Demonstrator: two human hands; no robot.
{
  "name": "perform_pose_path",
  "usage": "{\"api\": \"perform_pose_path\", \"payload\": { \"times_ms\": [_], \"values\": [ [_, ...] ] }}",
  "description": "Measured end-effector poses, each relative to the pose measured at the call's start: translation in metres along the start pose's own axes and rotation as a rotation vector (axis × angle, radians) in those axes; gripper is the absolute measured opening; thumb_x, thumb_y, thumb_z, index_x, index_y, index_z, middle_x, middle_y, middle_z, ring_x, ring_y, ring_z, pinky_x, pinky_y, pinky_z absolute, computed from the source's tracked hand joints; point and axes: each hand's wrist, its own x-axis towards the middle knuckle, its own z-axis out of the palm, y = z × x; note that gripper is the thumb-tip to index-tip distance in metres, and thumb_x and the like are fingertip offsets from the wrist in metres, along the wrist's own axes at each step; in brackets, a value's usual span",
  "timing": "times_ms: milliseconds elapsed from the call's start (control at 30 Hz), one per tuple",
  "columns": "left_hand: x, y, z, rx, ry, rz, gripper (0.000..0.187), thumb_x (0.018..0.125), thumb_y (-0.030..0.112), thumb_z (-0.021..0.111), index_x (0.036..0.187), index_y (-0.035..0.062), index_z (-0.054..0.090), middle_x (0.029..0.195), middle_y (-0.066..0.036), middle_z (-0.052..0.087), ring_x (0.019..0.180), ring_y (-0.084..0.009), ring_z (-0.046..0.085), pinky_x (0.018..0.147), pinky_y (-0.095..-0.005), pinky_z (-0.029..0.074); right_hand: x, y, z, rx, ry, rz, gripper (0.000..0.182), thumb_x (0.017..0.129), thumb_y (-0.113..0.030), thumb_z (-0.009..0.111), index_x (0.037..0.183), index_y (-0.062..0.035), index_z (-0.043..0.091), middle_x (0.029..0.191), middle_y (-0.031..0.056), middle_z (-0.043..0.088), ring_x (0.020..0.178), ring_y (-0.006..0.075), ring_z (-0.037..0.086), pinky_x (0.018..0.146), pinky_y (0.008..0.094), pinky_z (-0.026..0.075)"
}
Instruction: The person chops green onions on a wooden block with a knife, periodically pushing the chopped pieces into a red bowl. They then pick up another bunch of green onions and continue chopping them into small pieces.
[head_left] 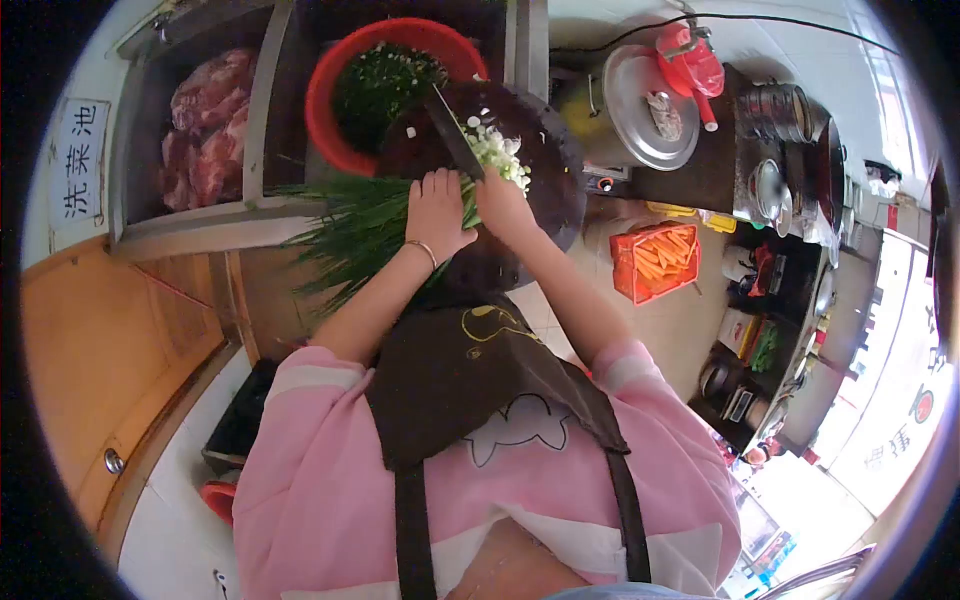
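Note:
My left hand [437, 212] presses down on a bunch of green onions [345, 225], its fingers closed over their stalks. The long green tops spread out to the left over the board's edge. In my right hand [503, 208] is a kitchen knife [457, 134], its handle hidden by the fingers and its blade pointing away from me. Right beside the blade lies a pile of chopped white onion pieces [497, 152]. All this rests on a dark round chopping board [553, 150]. Beyond it, a red basin [322, 118] holds chopped greens [385, 88].
Raw meat [210, 125] lies in the sink at left. A lidded metal pot [640, 125] stands right of the board. On the floor, a red crate [632, 285] contains carrots [663, 252]. A wooden door [110, 370] is at left.

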Motion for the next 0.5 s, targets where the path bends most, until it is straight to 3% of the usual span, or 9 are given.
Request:
{"api": "perform_pose_path", "payload": {
  "times_ms": [133,267,367,500],
  "values": [
    [-0.006,0.001,-0.007,-0.04,-0.046,0.006,0.096,0.057,0.043,0.079,0.132,-0.0033,0.04,0.131,-0.018,0.045,0.123,-0.0321,0.041,0.105,-0.0446,0.031,0.009,0.008,-0.005,0.045,0.072,-0.038,0.023,0.089,-0.016,0.053,0.099,0.0042,0.048,0.071,0.029,0.061,0.071,0.0469,0.061,0.064,0.0548,0.048],
    [-0.009,0.0,-0.01,-0.029,-0.058,0.03,0.099,0.056,0.043,0.08,0.133,-0.0028,0.037,0.133,-0.018,0.044,0.123,-0.032,0.041,0.105,-0.0449,0.031,0.001,0.016,-0.013,0.086,0.09,-0.054,0.024,0.091,-0.017,0.051,0.103,0.0038,0.047,0.075,0.0298,0.061,0.074,0.0466,0.061,0.066,0.0552,0.048],
    [-0.01,0.002,-0.006,-0.028,-0.025,0.0,0.101,0.056,0.043,0.08,0.134,-0.0035,0.036,0.133,-0.019,0.043,0.125,-0.0329,0.039,0.107,-0.0452,0.03,-0.033,0.001,-0.047,0.078,0.006,0.068,0.023,0.092,-0.018,0.05,0.104,0.0011,0.047,0.077,0.0303,0.061,0.076,0.0465,0.061,0.067,0.056,0.047],
    [-0.008,-0.003,0.007,-0.065,0.072,-0.034,0.102,0.056,0.043,0.08,0.134,-0.0057,0.034,0.131,-0.02,0.043,0.126,-0.0351,0.038,0.108,-0.0453,0.029,-0.095,0.004,-0.065,0.066,-0.038,0.068,0.02,0.093,-0.018,0.049,0.1,0.0008,0.045,0.072,0.0294,0.059,0.071,0.0478,0.059,0.061,0.0542,0.044]
  ]
}}
